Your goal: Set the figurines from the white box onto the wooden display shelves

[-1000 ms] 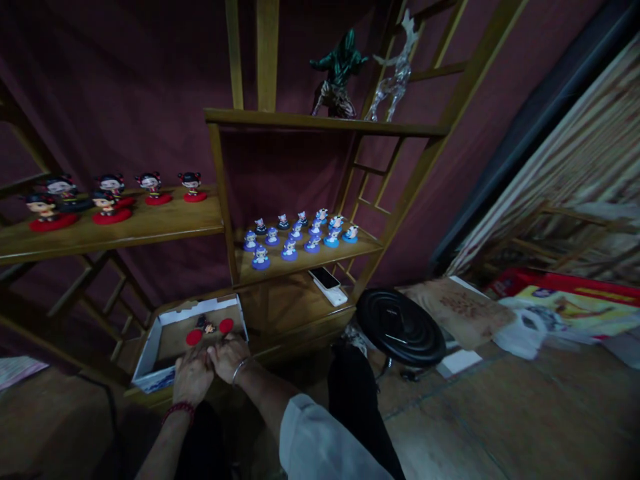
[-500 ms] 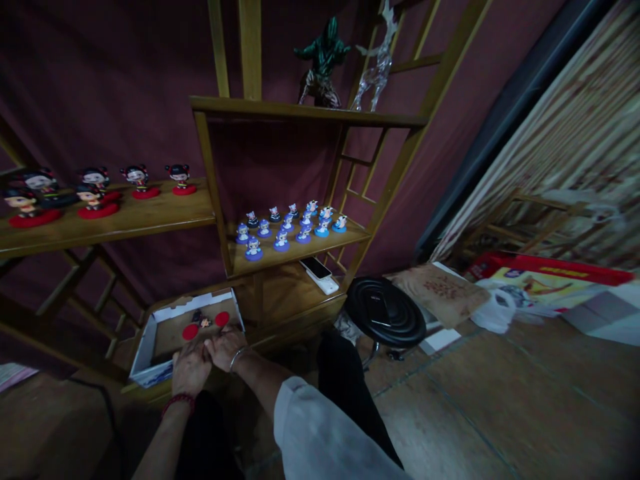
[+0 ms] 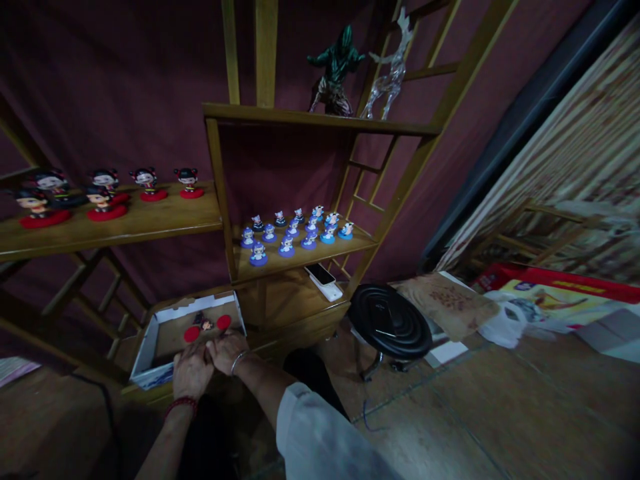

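Note:
A shallow white cardboard box [image 3: 235, 303] with a brown inside sits low in front of me. In it lie a red disc base [image 3: 191, 334], a second red disc [image 3: 223, 322] and a small dark-haired figurine [image 3: 207, 325]. At the box's near edge my left hand [image 3: 193, 370], with a red bead bracelet at the wrist, is closed with its fingers bent. My right hand [image 3: 227, 351], wearing a silver bangle, is closed against the left one, fingertips together. Whatever lies between the fingers is hidden by the hands.
Purple-based figurines [image 3: 287, 247] fill a shelf ahead; red-based figurines [image 3: 189, 183] stand on the left shelf. Above are a green statue [image 3: 337, 70] and a clear deer [image 3: 393, 70]. Phones [image 3: 325, 283] lie below. A black stool [image 3: 410, 327] holding a phone stands right, near a plastic bag [image 3: 505, 325].
The view has shifted slightly, so the shelves sit a little further right and lower. My leg has moved left, away from the stool. Both hands stay together at the box edge.

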{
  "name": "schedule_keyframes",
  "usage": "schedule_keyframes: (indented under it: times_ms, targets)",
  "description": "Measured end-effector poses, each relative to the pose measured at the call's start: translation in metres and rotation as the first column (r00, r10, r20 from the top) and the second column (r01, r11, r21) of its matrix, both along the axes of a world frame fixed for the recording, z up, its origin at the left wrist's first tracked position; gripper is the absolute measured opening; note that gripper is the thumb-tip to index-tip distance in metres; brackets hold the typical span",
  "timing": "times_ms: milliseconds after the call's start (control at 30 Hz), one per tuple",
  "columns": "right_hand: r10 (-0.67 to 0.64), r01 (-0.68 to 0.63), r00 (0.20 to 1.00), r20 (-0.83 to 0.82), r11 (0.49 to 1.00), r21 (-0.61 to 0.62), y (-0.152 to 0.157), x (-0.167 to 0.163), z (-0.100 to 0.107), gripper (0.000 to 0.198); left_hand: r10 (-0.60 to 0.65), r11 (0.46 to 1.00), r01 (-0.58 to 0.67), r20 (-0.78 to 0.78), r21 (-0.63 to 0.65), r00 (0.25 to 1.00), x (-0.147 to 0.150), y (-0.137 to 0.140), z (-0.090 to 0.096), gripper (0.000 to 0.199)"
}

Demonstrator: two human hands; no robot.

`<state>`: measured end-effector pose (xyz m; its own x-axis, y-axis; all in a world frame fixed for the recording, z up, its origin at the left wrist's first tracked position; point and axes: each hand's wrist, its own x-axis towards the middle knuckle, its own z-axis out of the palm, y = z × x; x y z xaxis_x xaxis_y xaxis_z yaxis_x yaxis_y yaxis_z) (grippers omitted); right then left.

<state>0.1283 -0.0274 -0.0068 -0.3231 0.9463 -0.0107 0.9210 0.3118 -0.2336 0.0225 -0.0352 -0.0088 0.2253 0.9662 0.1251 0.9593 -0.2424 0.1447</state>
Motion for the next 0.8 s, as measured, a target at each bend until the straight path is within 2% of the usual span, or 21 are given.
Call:
schedule_keyframes:
  times_ms: [200,400,600,800]
  targets:
    - [-0.063,0.061,0.998,-0.031,0.995,-0.076,0.004,-0.002,-0.001,0.052,-0.007,0.999,0.004,0.045,0.05,0.999,-0.002,-0.001,-0.008,0.031]
    - [-0.117,0.114,0.993,-0.011,0.981,-0.157,0.01,-0.003,0.001,0.056,0.001,0.997,-0.007,0.075,0.076,0.997,-0.001,-0.003,-0.004,0.031]
    - [-0.205,0.202,0.979,-0.002,0.968,-0.151,0.012,-0.008,-0.001,0.051,0.068,0.99,-0.076,0.065,0.12,0.996,0.001,-0.006,-0.001,0.032]
    - [-0.204,0.203,0.979,0.01,0.968,-0.148,0.015,-0.01,0.005,0.045,0.112,0.985,-0.114,0.026,0.13,0.993,-0.004,-0.006,-0.003,0.032]
